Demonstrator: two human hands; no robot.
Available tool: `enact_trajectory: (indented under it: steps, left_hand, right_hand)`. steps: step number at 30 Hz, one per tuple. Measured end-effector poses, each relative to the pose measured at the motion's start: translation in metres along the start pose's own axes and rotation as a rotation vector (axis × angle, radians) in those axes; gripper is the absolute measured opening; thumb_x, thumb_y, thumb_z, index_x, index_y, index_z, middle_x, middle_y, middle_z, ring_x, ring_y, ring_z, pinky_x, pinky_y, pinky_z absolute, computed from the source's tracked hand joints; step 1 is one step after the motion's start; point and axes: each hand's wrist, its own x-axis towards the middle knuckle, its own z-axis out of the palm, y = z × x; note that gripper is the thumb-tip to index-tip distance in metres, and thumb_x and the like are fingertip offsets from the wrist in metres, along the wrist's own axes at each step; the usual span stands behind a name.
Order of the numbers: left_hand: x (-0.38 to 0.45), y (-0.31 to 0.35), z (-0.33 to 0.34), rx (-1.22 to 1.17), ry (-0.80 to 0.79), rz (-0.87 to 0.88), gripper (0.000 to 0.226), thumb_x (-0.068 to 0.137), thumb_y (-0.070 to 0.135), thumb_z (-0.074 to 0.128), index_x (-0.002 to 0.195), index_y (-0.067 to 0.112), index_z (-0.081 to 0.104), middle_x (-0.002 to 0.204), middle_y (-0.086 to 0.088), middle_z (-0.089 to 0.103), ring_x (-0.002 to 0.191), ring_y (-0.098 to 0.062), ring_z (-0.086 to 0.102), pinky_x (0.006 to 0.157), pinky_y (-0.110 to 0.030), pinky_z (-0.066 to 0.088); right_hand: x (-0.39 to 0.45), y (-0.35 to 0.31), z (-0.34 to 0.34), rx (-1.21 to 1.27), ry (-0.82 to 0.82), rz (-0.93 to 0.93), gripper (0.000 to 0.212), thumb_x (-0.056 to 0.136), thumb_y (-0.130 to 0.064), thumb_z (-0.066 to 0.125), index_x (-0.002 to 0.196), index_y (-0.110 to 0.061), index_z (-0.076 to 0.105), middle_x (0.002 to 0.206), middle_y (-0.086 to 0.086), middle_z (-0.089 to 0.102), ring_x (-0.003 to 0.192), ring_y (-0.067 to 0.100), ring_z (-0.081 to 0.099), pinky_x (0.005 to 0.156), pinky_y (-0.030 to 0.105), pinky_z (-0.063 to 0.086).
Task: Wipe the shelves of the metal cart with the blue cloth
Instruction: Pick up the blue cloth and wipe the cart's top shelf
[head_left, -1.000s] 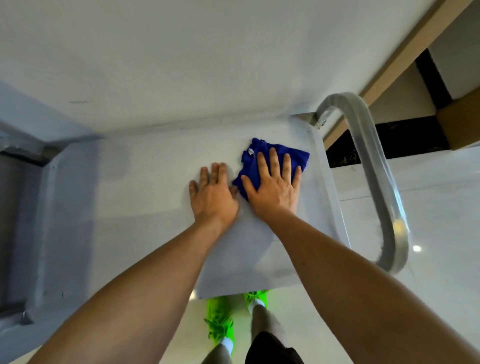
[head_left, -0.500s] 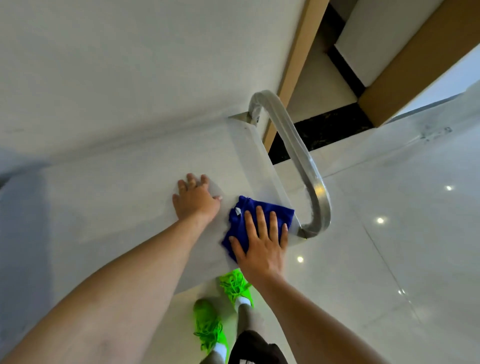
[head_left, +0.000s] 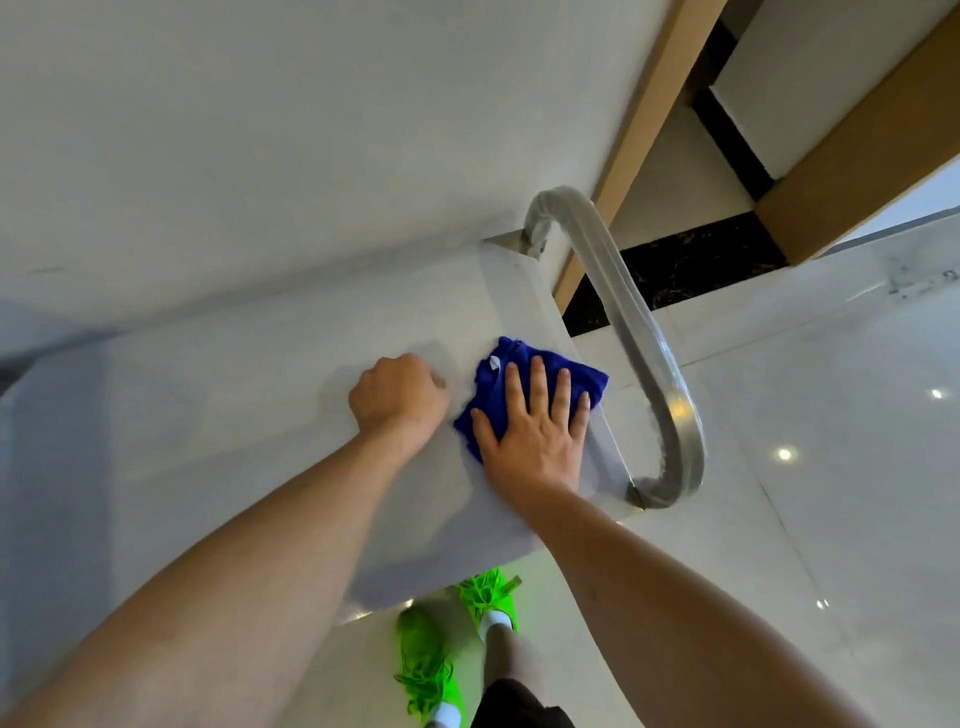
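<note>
The fingers (head_left: 537, 387) of the right hand (head_left: 532, 441) lay spread and flat, released rather than gripping, pressing down on the blue cloth (head_left: 524, 389). The fingers of the left hand (head_left: 397, 397) were curled under into a clenched fist holding nothing visible, the knuckles resting on the shelf just left of the cloth, close to it, though contact could not be told. The cloth lay crumpled on the top shelf (head_left: 234, 415) of the metal cart, near its right edge, with a small white tag (head_left: 493, 364) showing at its far left corner. Just right of the cloth, beyond the shelf's edge, the cart's curved metal handle (head_left: 639, 343) arched from the far corner to the near corner. Both bare forearms reached in from the near side. Below the shelf's near edge, bright green shoes (head_left: 447, 644) stood on a glossy pale floor (head_left: 831, 467). A pale wall (head_left: 311, 130) rose at the far side.
</note>
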Motion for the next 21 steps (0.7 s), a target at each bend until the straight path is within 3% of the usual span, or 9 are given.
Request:
enact_trajectory:
  steps: [2,4,6,7,14,21]
  left_hand:
    - [-0.006,-0.008,0.008,-0.015,0.079,0.039,0.031,0.093,0.042,0.045,0.103,0.033,0.073,0.091,0.000,0.071,0.076,-0.027,0.063,0.064,-0.031,0.047]
    - [-0.010,-0.017,0.019,0.052,0.093,0.102,0.036,0.097,0.045,0.040,0.123,0.037,0.065,0.111,0.003,0.069,0.097,-0.025,0.065,0.082,-0.038,0.047]
    - [-0.013,-0.022,0.030,0.159,0.051,0.130,0.045,0.100,0.048,0.033,0.141,0.038,0.050,0.142,0.005,0.054,0.126,-0.022,0.053,0.106,-0.050,0.029]
    - [-0.013,-0.023,0.035,0.179,0.040,0.126,0.048,0.100,0.049,0.030,0.145,0.038,0.044,0.150,0.005,0.047,0.134,-0.021,0.045,0.111,-0.054,0.020]
    - [-0.015,-0.025,0.043,0.152,0.069,0.122,0.049,0.100,0.050,0.027,0.145,0.039,0.042,0.151,0.006,0.045,0.138,-0.019,0.041,0.112,-0.055,0.025]
    - [-0.013,-0.023,0.031,0.201,-0.088,0.140,0.053,0.102,0.046,0.016,0.152,0.036,0.028,0.161,0.002,0.029,0.144,-0.022,0.030,0.115,-0.057,0.018]
  right_hand:
    - [0.031,-0.010,-0.005,0.005,-0.007,-0.017,0.078,0.094,-0.073,0.010,0.159,-0.031,0.006,0.168,0.001,-0.001,0.152,0.027,-0.017,0.118,0.053,-0.017]
    - [0.062,-0.021,-0.009,0.012,-0.008,-0.037,0.079,0.093,-0.072,0.011,0.159,-0.030,0.007,0.168,0.002,0.000,0.152,0.028,-0.015,0.118,0.053,-0.016]
    - [0.091,-0.033,-0.012,0.009,-0.006,-0.061,0.079,0.093,-0.072,0.014,0.159,-0.028,0.010,0.168,0.003,0.002,0.152,0.030,-0.011,0.118,0.054,-0.014]
    - [0.104,-0.038,-0.013,0.006,-0.004,-0.072,0.080,0.093,-0.072,0.014,0.159,-0.028,0.011,0.168,0.003,0.004,0.153,0.030,-0.009,0.119,0.054,-0.013]
    - [0.157,-0.052,-0.018,-0.017,0.008,-0.123,0.079,0.092,-0.072,0.013,0.159,-0.029,0.009,0.169,0.002,0.002,0.153,0.031,-0.007,0.119,0.054,-0.012]
    - [0.098,-0.029,-0.016,-0.003,0.026,-0.107,0.078,0.094,-0.073,0.013,0.159,-0.029,0.014,0.168,0.001,0.006,0.153,0.029,-0.006,0.119,0.053,-0.012]
